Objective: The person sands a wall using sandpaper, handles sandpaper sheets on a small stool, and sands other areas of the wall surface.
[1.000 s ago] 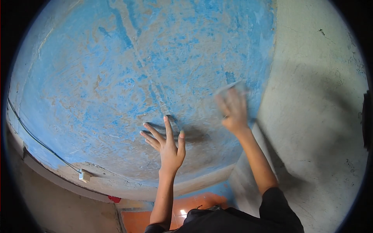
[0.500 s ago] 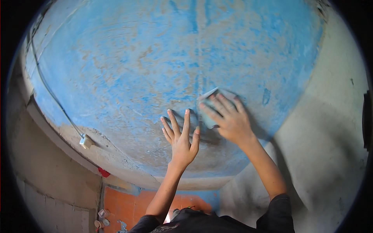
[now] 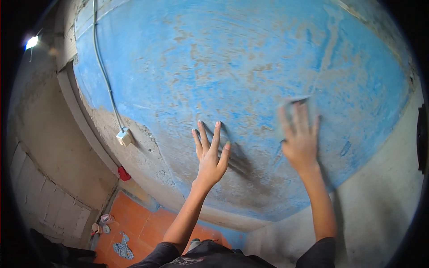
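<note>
A thin greyish-green sheet, apparently sandpaper (image 3: 279, 131), lies against the worn blue wall (image 3: 241, 49) beneath my right hand (image 3: 301, 149). That hand presses it flat with its fingers extended over it, and both are blurred by motion. A dark patch shows along the sheet's upper edge. To the left, my left hand (image 3: 211, 164) is open, fingers spread, holding nothing. Its fingertips are at the wall surface, though firm contact is hard to confirm. Greyish patches show through the blue paint around both hands.
A cable (image 3: 103, 71) runs down the wall to a white socket box (image 3: 125, 137). Below it is a red object (image 3: 124, 173). On the orange floor (image 3: 138, 225) lie a checked cloth (image 3: 123, 250) and small containers (image 3: 106, 219). A lamp (image 3: 32, 42) shines at upper left.
My right hand has moved right across the wall with the sandpaper. My left hand stays spread at nearly the same place in view. The view has turned left, showing more floor and the lamp.
</note>
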Tool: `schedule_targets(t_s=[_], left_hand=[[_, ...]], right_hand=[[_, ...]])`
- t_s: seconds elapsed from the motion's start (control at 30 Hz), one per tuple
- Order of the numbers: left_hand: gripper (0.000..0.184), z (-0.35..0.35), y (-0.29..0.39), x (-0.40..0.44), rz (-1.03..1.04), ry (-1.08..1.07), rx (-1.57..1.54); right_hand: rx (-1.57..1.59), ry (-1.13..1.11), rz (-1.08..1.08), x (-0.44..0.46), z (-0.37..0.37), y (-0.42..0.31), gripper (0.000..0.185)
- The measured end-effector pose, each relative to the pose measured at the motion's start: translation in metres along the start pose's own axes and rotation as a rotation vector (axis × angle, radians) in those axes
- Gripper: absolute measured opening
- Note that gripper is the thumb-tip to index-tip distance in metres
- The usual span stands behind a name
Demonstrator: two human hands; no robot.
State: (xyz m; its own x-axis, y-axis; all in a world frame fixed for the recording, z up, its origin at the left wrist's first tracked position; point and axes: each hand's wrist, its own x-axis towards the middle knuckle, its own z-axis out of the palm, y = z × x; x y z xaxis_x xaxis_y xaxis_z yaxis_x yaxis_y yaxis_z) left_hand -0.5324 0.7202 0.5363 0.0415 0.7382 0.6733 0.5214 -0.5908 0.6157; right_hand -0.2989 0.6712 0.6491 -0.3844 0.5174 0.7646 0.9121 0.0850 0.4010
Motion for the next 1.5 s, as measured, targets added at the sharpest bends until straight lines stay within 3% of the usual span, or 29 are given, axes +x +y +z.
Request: schedule_targets(t_s=[0.07, 0.1, 0.2, 0.23, 0.33, 0.37, 0.47, 0.5, 0.6, 0.63, 0.73, 0.77, 0.87, 0.9, 1.0, 1.03, 1.13, 1.17, 1.27, 1.3, 1.4, 1.43, 1.5], left_hand=[[0.061, -0.012, -0.006, 0.004, -0.03, 0.004, -0.013], [0.06, -0.015, -0.013, 0.007, -0.027, 0.026, -0.032], [0.059, -0.03, -0.028, 0.012, -0.026, 0.053, -0.063], [0.059, -0.035, -0.032, 0.013, -0.026, 0.055, -0.07], [0.061, -0.052, -0.048, 0.019, -0.005, 0.009, -0.019], [0.062, -0.057, -0.052, 0.02, -0.004, 0.001, -0.001], [0.062, -0.072, -0.068, 0.022, 0.039, 0.0, -0.006], [0.062, -0.076, -0.075, 0.023, 0.028, 0.014, 0.006], [0.062, -0.083, -0.089, 0.024, -0.025, 0.038, 0.031], [0.062, -0.087, -0.091, 0.025, -0.056, 0.041, 0.037], [0.062, -0.09, -0.101, 0.023, -0.048, 0.052, 0.02], [0.062, -0.091, -0.106, 0.024, -0.028, 0.06, 0.01], [0.063, -0.094, -0.116, 0.021, 0.004, 0.035, -0.005], [0.063, -0.095, -0.117, 0.021, 0.006, 0.025, -0.002], [0.062, -0.097, -0.118, 0.019, -0.006, -0.007, 0.035], [0.062, -0.099, -0.12, 0.017, -0.014, -0.019, 0.043], [0.06, -0.099, -0.119, 0.019, -0.024, -0.047, 0.028], [0.059, -0.101, -0.118, 0.02, -0.029, -0.058, 0.012], [0.058, -0.102, -0.12, 0.019, -0.022, -0.085, -0.004], [0.058, -0.103, -0.12, 0.02, -0.017, -0.092, -0.005], [0.058, -0.102, -0.123, 0.019, 0.007, -0.097, -0.018], [0.058, -0.101, -0.123, 0.019, 0.003, -0.102, -0.016], [0.058, -0.102, -0.124, 0.019, 0.006, -0.112, -0.009]], right_hand=[[0.188, -0.176, -0.261, 0.0, 0.016, -0.023, 0.067], [0.245, -0.212, -0.265, 0.006, 0.015, -0.028, 0.065], [-0.022, 0.049, -0.045, 0.042, 0.001, -0.02, 0.067], [-0.125, 0.097, 0.055, 0.049, 0.004, -0.025, 0.076], [0.044, 0.082, -0.046, 0.056, 0.03, -0.075, 0.088], [0.12, -0.144, -0.166, 0.052, 0.031, -0.09, 0.09], [0.097, -0.172, -0.146, 0.076, 0.017, -0.1, 0.088], [0.006, 0.017, -0.061, 0.088, 0.018, -0.093, 0.087], [-0.018, 0.235, 0.066, 0.11, 0.029, -0.106, 0.082], [0.018, -0.001, -0.047, 0.108, 0.021, -0.127, 0.075], [0.267, -0.325, -0.315, 0.105, 0.033, -0.154, 0.069], [0.169, -0.261, -0.286, 0.115, 0.026, -0.145, 0.067], [-0.042, 0.174, 0.065, 0.132, 0.026, -0.13, 0.067], [-0.052, 0.211, 0.105, 0.132, 0.032, -0.139, 0.07], [0.142, -0.297, -0.25, 0.102, 0.043, -0.182, 0.074], [0.202, -0.301, -0.292, 0.098, 0.05, -0.187, 0.076], [-0.002, -0.069, -0.025, 0.122, 0.031, -0.17, 0.076], [0.013, 0.143, 0.063, 0.129, 0.031, -0.159, 0.075], [0.028, 0.095, 0.057, 0.121, 0.038, -0.173, 0.076], [0.094, -0.114, -0.054, 0.105, 0.046, -0.185, 0.076], [0.169, -0.232, -0.072, 0.086, 0.048, -0.176, 0.074], [0.011, -0.098, 0.048, 0.091, 0.036, -0.166, 0.073], [-0.011, 0.183, 0.247, 0.086, 0.041, -0.14, 0.073]])
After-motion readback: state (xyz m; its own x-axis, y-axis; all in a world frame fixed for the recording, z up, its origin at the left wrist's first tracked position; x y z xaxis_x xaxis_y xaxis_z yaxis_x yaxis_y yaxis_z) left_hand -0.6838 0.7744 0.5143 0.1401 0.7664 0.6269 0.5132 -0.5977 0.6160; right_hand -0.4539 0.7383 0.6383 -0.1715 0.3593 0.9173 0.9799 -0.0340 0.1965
